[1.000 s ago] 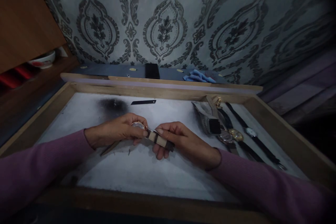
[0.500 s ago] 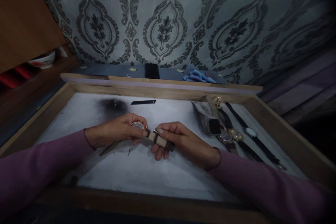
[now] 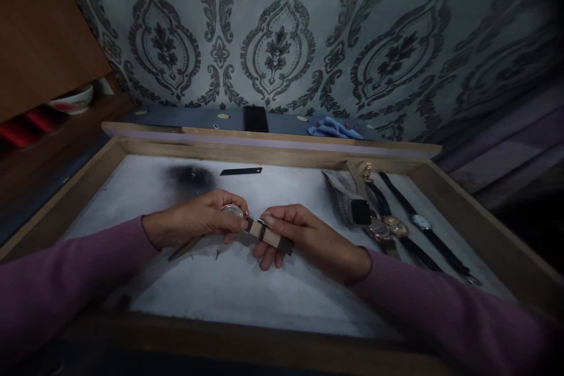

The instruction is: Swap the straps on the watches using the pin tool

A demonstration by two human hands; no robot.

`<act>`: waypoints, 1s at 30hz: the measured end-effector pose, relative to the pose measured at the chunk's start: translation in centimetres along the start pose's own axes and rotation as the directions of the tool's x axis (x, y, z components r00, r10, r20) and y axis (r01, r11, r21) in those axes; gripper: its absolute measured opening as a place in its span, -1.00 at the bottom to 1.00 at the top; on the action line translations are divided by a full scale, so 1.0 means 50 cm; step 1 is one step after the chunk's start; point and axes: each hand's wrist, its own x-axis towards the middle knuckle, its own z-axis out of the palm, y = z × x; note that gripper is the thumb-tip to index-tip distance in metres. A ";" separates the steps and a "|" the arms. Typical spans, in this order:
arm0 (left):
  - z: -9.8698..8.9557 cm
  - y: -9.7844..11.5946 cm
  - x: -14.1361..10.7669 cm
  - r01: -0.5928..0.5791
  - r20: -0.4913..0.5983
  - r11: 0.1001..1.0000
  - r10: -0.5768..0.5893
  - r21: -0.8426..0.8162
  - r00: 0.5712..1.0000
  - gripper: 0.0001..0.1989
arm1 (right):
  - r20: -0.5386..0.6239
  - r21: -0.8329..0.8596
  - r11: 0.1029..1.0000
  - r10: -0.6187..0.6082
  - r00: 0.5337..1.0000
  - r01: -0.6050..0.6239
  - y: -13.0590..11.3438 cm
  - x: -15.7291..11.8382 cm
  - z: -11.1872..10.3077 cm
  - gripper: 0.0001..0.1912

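Observation:
My left hand is closed on a round watch case, its thumb at the case's lower right edge. A strap with a pale middle and dark brown ends slants down to the right from the case. My right hand is closed on this strap, thumb on top and the other fingers beneath. Between the two hands shows a thin metallic piece, too small to make out. Another brown strap-like piece extends below my left hand. Both hands are over the white bottom of a wooden tray.
Several watches lie at the tray's right, among them a square-faced one and one with a black strap. A dark blade lies near the back edge. Behind the tray are a black flat object and a blue cloth.

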 end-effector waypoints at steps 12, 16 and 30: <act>0.002 0.001 -0.001 0.006 -0.011 1.000 -0.006 0.003 1.000 -0.83 | 0.025 0.014 1.000 -0.015 1.000 0.015 0.004 0.001 -0.004 -0.67; 0.001 0.002 -0.001 -0.004 -0.004 1.000 0.004 0.018 1.000 -0.85 | 0.025 0.029 0.999 -0.014 1.000 0.013 0.006 0.002 -0.004 -0.68; 0.000 0.001 -0.001 0.006 -0.010 1.000 -0.006 0.020 1.000 -0.83 | 0.049 0.045 0.999 -0.018 0.999 0.016 0.009 0.005 -0.009 -0.63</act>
